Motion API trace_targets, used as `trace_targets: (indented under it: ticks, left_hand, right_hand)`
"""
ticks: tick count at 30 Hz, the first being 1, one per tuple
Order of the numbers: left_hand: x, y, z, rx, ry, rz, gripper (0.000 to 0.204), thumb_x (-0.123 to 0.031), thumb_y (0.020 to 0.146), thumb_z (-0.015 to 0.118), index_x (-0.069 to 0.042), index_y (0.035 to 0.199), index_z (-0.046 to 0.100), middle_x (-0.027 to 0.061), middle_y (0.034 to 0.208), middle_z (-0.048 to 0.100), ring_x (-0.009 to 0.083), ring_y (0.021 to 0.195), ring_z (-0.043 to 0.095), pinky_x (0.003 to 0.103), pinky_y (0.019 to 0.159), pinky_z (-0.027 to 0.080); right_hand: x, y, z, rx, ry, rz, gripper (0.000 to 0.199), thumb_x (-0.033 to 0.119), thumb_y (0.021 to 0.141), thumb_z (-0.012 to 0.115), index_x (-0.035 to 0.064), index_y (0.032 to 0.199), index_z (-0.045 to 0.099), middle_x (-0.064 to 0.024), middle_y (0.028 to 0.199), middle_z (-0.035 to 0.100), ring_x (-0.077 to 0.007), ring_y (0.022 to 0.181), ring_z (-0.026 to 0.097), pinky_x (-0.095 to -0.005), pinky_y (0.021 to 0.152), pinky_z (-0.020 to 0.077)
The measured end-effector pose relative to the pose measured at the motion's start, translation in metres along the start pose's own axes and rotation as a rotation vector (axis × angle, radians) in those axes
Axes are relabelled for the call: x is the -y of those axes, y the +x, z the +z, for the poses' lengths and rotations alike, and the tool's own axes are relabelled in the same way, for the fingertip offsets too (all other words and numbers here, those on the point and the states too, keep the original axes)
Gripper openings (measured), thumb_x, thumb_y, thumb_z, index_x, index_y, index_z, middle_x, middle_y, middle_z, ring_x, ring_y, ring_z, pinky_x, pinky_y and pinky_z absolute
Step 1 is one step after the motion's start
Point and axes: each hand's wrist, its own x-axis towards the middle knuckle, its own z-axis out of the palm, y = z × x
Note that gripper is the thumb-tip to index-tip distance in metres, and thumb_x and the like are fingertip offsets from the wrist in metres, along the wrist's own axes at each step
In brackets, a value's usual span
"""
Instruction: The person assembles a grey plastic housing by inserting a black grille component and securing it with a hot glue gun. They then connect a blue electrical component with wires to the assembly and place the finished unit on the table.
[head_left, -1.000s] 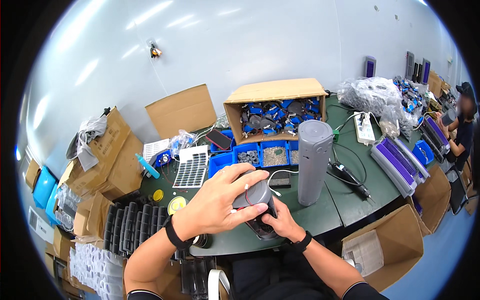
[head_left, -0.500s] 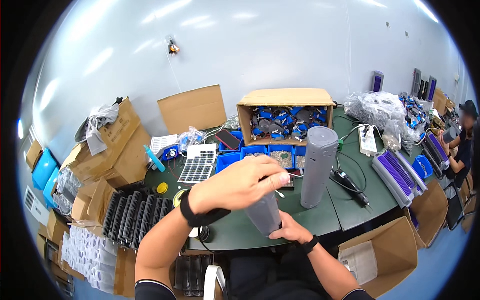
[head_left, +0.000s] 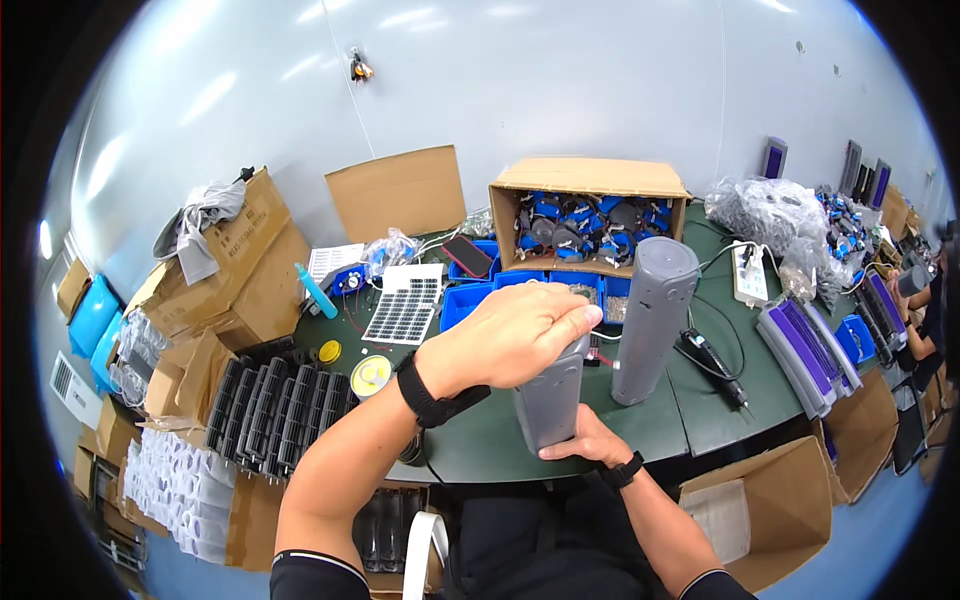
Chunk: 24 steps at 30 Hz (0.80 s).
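A grey plastic housing [head_left: 552,408], long and box-shaped, stands tilted in front of me near the table's front edge. My left hand [head_left: 508,336] is closed over its top end, with the thumb on the right side; the fingers behind it are mostly hidden. Low on the same housing, my right hand [head_left: 592,440] grips its bottom corner. Just to the right, a second tall grey housing [head_left: 653,320] with a rounded top stands upright on the green table [head_left: 470,440], apart from both hands.
Blue bins [head_left: 465,305] of small parts sit behind my hands, below a cardboard box [head_left: 590,172] of blue-and-grey parts. A corded electric screwdriver [head_left: 715,365] and a purple-and-grey unit [head_left: 805,355] lie to the right. Black ribbed parts [head_left: 270,415] are stacked at left. Another person works at far right.
My left hand has come down and closed over the housing's top. The housing now stands a little more upright, with my right hand still at its lower end. The view has shifted slightly.
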Motion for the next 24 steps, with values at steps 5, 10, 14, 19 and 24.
trace_targets:
  ticks: [5, 10, 14, 19, 24]
  left_hand:
    - [0.011, -0.006, 0.01, -0.3, -0.112, -0.055, 0.04, -0.034, 0.112, 0.05, -0.003, 0.13, 0.069, 0.0127, 0.124, 0.069, 0.0248, 0.118, 0.064, 0.037, 0.105, 0.048]
    - [0.019, -0.059, 0.047, -0.612, -0.608, -0.268, 0.097, -0.044, 0.097, 0.075, -0.001, 0.166, 0.022, 0.0269, 0.151, 0.051, 0.0321, 0.133, 0.058, 0.043, 0.113, 0.046]
    - [0.035, -0.092, 0.086, -0.627, -0.501, -0.479, 0.115, -0.029, 0.085, 0.086, 0.002, 0.168, 0.011, 0.026, 0.144, 0.056, 0.0316, 0.126, 0.063, 0.043, 0.107, 0.052]
    - [0.095, -0.102, 0.1, -0.478, -0.415, -0.771, 0.118, -0.039, 0.082, 0.084, 0.006, 0.166, 0.014, 0.0303, 0.146, 0.057, 0.0372, 0.133, 0.061, 0.043, 0.109, 0.051]
    - [0.132, -0.097, 0.135, -0.25, -0.199, -1.004, 0.115, -0.041, 0.082, 0.084, 0.007, 0.164, 0.018, 0.0335, 0.144, 0.059, 0.0399, 0.134, 0.061, 0.044, 0.113, 0.048]
  right_hand:
    - [0.002, 0.0, 0.006, -0.009, 0.077, 0.066, 0.047, 0.009, 0.076, 0.091, -0.002, 0.115, 0.068, -0.0022, 0.102, 0.072, -0.014, 0.096, 0.065, -0.032, 0.092, 0.0512]
    - [0.005, -0.025, 0.022, 0.208, 0.322, 0.063, 0.076, 0.013, 0.076, 0.084, -0.0032, 0.145, 0.055, -0.016, 0.119, 0.073, -0.0274, 0.112, 0.071, -0.0406, 0.104, 0.0523]
    - [0.029, -0.038, 0.061, 0.138, 0.238, 0.183, 0.079, 0.028, 0.086, 0.086, -0.0066, 0.148, 0.052, -0.0158, 0.123, 0.072, -0.0269, 0.115, 0.07, -0.0408, 0.107, 0.0505]
    - [0.053, -0.058, 0.031, -0.878, -0.255, -0.436, 0.05, 0.005, 0.09, 0.082, -0.0018, 0.135, 0.061, -0.0065, 0.098, 0.069, -0.0146, 0.087, 0.067, -0.0303, 0.08, 0.0559]
    - [0.067, -0.024, -0.025, -1.276, -0.89, -0.427, 0.118, 0.017, 0.074, 0.096, -0.0004, 0.164, 0.021, -0.0237, 0.147, 0.052, -0.0384, 0.138, 0.05, -0.0471, 0.107, 0.0469]
